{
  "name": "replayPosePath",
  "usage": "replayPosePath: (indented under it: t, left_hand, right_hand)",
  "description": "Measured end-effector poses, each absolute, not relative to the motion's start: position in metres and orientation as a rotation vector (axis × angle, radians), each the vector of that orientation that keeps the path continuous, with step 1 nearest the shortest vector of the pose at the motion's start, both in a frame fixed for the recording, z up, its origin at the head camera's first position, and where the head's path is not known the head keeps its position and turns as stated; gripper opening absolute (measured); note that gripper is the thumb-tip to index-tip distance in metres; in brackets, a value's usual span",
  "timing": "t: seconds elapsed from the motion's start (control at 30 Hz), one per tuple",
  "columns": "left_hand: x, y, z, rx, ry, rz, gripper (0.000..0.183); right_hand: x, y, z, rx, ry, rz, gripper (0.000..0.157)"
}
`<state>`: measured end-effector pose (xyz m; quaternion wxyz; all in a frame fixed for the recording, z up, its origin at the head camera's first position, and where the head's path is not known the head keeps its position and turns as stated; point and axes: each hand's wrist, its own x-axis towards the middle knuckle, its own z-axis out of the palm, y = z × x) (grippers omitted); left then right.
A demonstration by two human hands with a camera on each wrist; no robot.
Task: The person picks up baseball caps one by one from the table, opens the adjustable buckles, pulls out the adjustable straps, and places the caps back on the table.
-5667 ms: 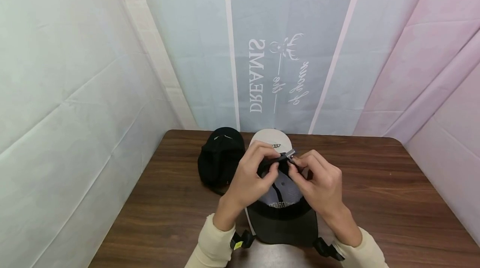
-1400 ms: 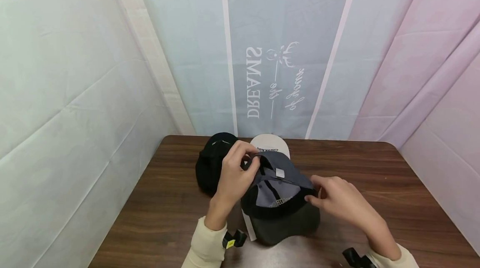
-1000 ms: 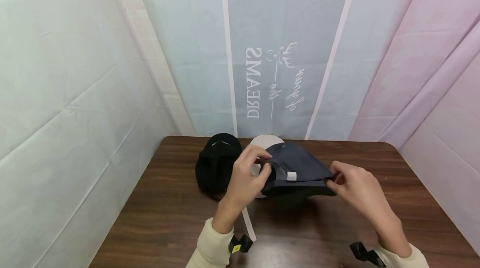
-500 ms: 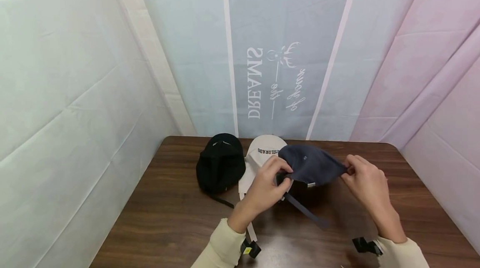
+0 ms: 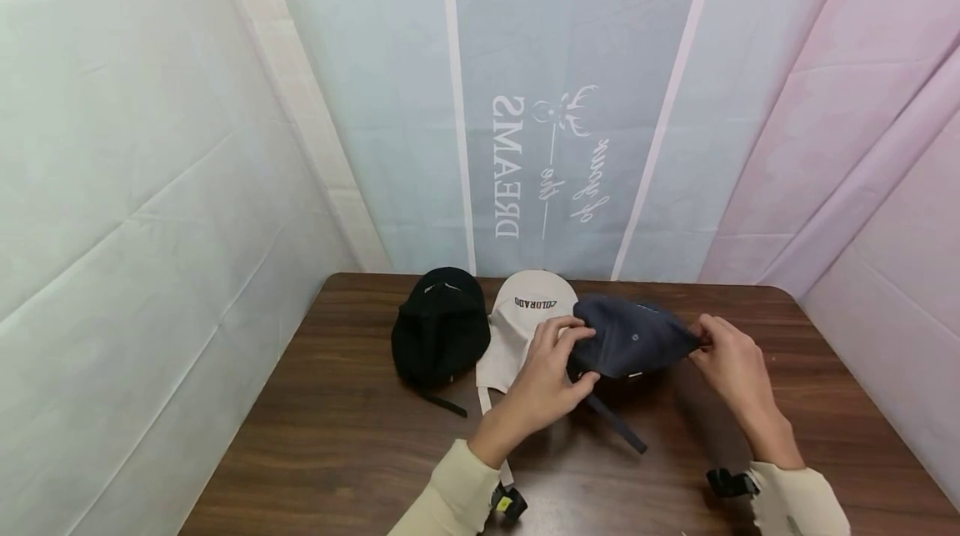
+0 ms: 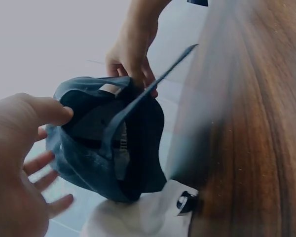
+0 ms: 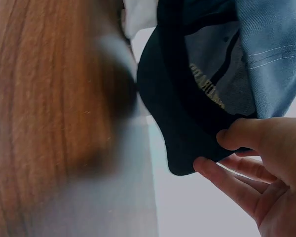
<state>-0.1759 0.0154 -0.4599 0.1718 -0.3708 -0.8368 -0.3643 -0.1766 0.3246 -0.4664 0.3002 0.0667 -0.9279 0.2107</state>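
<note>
A navy baseball cap (image 5: 633,340) is held over the table, right of a white cap (image 5: 517,323), its crown toward the head camera. Its unfastened back strap (image 5: 618,426) hangs down toward the front. My right hand (image 5: 735,365) pinches its right edge, where brim meets crown; in the right wrist view the thumb lies on the sweatband side of the navy cap (image 7: 202,98). My left hand (image 5: 547,373) is at the left side with fingers spread. In the left wrist view the thumb of that hand (image 6: 19,148) overlaps the rim of the upturned opening.
A black cap (image 5: 441,332) stands at the back left of the brown wooden table (image 5: 337,436), close beside the white cap. The white cap's strap (image 5: 484,399) runs toward the front under my left forearm. Fabric curtains (image 5: 555,36) enclose the back and sides.
The navy cap has been lifted off the white cap, turned crown toward the camera and shifted right, its strap now dangling. My left fingers have spread from their pinch; my right hand keeps its grip.
</note>
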Motion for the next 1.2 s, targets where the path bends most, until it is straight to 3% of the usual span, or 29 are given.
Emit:
replayPosePath:
  t: [0.1,0.23,0.43,0.7,1.2]
  left_hand:
    - [-0.177,0.016,-0.465,-1.075,-2.45,-1.103,0.077]
    - [-0.178,0.016,-0.471,-1.125,-2.459,-1.223,0.088]
    - [-0.18,0.019,-0.476,-1.128,-2.511,-1.216,0.08]
    - [-0.177,0.024,-0.478,-1.208,-2.639,-1.105,0.072]
    - [-0.178,0.03,-0.485,-1.274,-2.691,-1.118,0.071]
  right_hand:
    - [-0.18,0.328,-0.472,0.156,-2.483,0.59,0.029]
    - [-0.184,0.332,-0.479,0.136,-2.529,0.612,0.026]
    - [-0.187,0.339,-0.484,0.081,-2.711,0.654,0.027]
    - [-0.19,0.345,-0.486,0.004,-2.925,0.783,0.047]
    - [-0.194,0.344,-0.491,-0.009,-2.918,0.857,0.044]
